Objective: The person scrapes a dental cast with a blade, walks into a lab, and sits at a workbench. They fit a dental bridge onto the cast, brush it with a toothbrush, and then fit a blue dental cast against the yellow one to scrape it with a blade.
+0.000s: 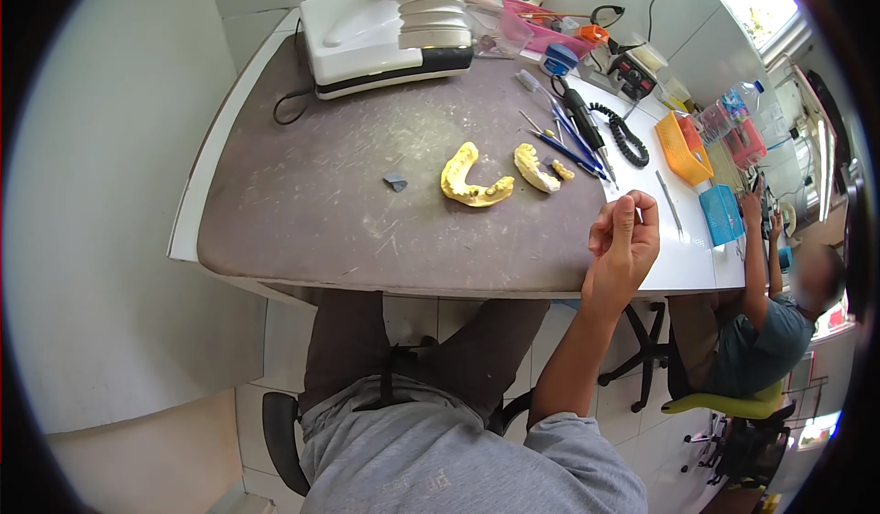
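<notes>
My right hand (624, 244) is raised over the table's front right part, its fingers curled in against the thumb; what they hold, if anything, is too small or hidden to make out. Left of it lies a yellow horseshoe-shaped dental cast (469, 182). Between that cast and my hand are a second, paler dental cast (533, 168) and a small yellow tooth piece (562, 170). A black handpiece (584, 118) with a coiled cord lies beyond my hand, beside blue-handled tools (564, 147). My left hand is out of the frame.
A white machine with a ribbed hose (385, 42) stands at the back left. A grey scrap (395, 182) lies on the brown mat (302, 193). To the right are an orange basket (683, 147), a blue basket (721, 214) and a metal tool (669, 204). Another person (765, 340) sits farther right.
</notes>
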Demonstrator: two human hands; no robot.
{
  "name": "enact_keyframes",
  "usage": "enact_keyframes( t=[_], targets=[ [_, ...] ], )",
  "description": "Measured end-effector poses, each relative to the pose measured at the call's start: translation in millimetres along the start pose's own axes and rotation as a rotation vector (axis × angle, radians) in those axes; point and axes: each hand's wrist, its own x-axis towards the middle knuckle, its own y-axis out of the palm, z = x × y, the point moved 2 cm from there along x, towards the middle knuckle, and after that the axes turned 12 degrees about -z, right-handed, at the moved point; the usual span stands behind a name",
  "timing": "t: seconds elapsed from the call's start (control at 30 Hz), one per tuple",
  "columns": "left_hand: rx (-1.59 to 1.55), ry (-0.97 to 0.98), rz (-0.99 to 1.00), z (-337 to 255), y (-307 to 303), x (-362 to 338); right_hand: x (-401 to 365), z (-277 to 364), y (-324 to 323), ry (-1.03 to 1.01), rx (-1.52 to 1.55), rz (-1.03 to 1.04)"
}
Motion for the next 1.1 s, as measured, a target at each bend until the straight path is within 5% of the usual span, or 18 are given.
enact_keyframes(
  t=[0.07,0.17,0.27,0.4,0.43,0.6,0.8,0.93,1.0,1.1],
  targets=[
    [-0.521,-0.039,0.148,-81,32,-21,3,5,-6,-0.14,-0.265,0.005],
    [-1.178,-0.343,0.649,-187,90,-12,9,3,-22,-0.098,-0.352,0.104],
    [-1.32,-0.514,0.821,-267,152,-5,-4,13,-14,-0.136,-0.485,0.101],
    [-1.416,-0.54,0.975,-332,206,0,-9,28,13,-0.434,-0.693,0.61],
    [-1.492,-0.574,1.032,-343,214,-3,-7,28,24,-0.429,-0.684,0.604],
    [-1.589,-0.61,1.233,-366,235,-2,3,10,53,-0.565,-0.712,0.941],
    [-1.67,-0.632,1.301,-376,248,4,14,2,49,-0.552,-0.724,0.943],
    [-2.004,-1.018,1.346,-394,266,2,32,11,47,-0.612,-0.605,0.769],
    [-2.355,-1.61,1.293,-408,277,9,48,14,51,-0.553,-0.558,0.653],
    [-2.446,-1.788,1.147,-433,295,20,72,7,63,-0.585,-0.525,0.619]
  ],
)
